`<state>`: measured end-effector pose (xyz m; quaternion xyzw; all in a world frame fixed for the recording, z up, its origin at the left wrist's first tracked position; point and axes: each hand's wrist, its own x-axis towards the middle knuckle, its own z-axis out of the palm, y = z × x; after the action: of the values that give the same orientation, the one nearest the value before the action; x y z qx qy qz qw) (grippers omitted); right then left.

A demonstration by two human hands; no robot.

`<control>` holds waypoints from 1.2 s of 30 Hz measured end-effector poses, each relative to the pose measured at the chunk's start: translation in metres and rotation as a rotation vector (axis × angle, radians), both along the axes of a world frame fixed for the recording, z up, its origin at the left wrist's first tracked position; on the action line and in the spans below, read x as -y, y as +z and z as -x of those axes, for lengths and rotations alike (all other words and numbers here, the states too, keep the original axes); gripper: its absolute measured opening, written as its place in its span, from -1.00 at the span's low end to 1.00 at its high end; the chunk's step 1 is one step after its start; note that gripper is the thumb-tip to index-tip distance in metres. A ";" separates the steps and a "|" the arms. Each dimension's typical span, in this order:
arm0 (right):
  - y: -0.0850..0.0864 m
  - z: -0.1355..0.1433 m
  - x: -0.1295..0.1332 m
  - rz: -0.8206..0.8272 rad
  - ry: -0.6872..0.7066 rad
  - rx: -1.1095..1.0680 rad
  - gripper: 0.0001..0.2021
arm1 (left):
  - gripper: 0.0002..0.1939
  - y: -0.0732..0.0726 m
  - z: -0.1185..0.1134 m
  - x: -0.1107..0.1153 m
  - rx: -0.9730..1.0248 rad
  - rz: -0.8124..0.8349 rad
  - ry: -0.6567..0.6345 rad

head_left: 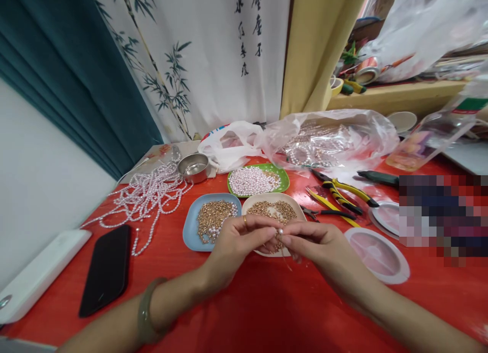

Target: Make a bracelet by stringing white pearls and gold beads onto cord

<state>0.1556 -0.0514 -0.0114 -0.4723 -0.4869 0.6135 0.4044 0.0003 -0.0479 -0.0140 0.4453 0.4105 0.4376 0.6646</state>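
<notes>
A small white pearl bead (280,231) shows between the fingertips of both hands, with a thin thread or wire trailing below it. My left hand (244,238) pinches at the bead from the left, thumb against forefinger. From the other side, my right hand (322,241) is closed on it too. Just behind the fingers lies a cream plate (249,199) of gold beads (263,209), partly hidden by the hands. Left of it, a blue plate (190,228) holds gold pieces (213,218) and some pearls. A green plate (284,178) of white pearl beads (249,181) sits farther back.
Strings of pearls (152,193), a metal bowl (193,167) and a black phone (107,269) lie on the left. Yellow-black pliers (343,193), tweezers (330,204) and round spools (377,254) are on the right. A plastic bag (331,139) and a bottle (430,134) stand behind.
</notes>
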 end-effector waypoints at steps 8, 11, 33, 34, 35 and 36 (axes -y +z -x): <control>-0.004 0.000 -0.001 0.148 0.071 -0.178 -0.92 | -0.91 -0.002 0.001 -0.001 0.060 0.060 -0.059; -0.004 -0.001 -0.001 0.200 0.107 -0.247 -0.94 | -0.92 -0.002 0.001 -0.001 0.081 0.063 -0.075; -0.001 -0.007 -0.009 0.085 0.070 -0.196 -0.77 | -0.93 -0.006 0.000 -0.001 -0.022 0.130 -0.264; -0.002 -0.007 -0.009 0.081 0.060 -0.196 -0.77 | -0.92 -0.006 -0.001 -0.001 -0.020 0.147 -0.267; -0.003 -0.007 -0.010 0.076 0.051 -0.193 -0.77 | -0.92 -0.006 -0.001 -0.001 -0.013 0.165 -0.268; -0.005 -0.007 -0.011 0.071 0.046 -0.189 -0.77 | -0.92 -0.006 -0.001 -0.001 -0.005 0.185 -0.270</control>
<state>0.1630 -0.0409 -0.0160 -0.4152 -0.4353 0.6812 0.4172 0.0017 -0.0467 -0.0201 0.4345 0.3871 0.3033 0.7546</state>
